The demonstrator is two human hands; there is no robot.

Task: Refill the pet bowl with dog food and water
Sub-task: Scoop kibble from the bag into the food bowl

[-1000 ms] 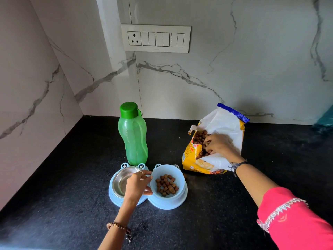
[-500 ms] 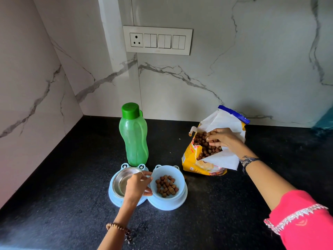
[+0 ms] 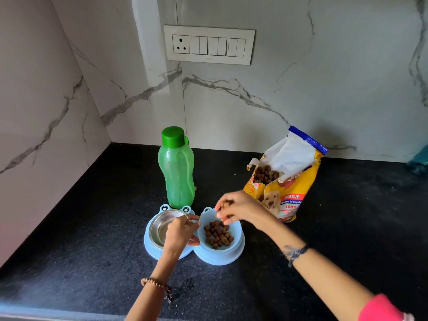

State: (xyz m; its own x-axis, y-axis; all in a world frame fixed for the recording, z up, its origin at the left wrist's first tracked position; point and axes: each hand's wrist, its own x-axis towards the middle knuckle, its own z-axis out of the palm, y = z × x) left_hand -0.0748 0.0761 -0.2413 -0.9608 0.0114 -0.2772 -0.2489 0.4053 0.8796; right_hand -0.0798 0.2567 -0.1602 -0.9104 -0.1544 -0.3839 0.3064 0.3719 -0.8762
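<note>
A light blue double pet bowl [image 3: 215, 258] sits on the black counter. Its left steel cup [image 3: 159, 224] looks empty; its right cup holds brown kibble [image 3: 217, 234]. My left hand [image 3: 181, 232] grips the bowl at the middle, between the two cups. My right hand [image 3: 238, 208] hovers just above the right cup's far rim, fingers curled round a few kibble pieces. Behind the bowl stands a green water bottle [image 3: 177, 170] with its cap on. To the right, the open yellow dog food bag [image 3: 286, 181] leans with kibble showing in its mouth.
The black counter [image 3: 92, 228] meets marble walls at the back and left, forming a corner. A white switch panel [image 3: 209, 45] is on the back wall. Something teal [image 3: 420, 158] shows at the far right edge.
My right hand has come out of the food bag with kibble and moved left and down to above the right cup. My left hand has stayed on the bowl.
</note>
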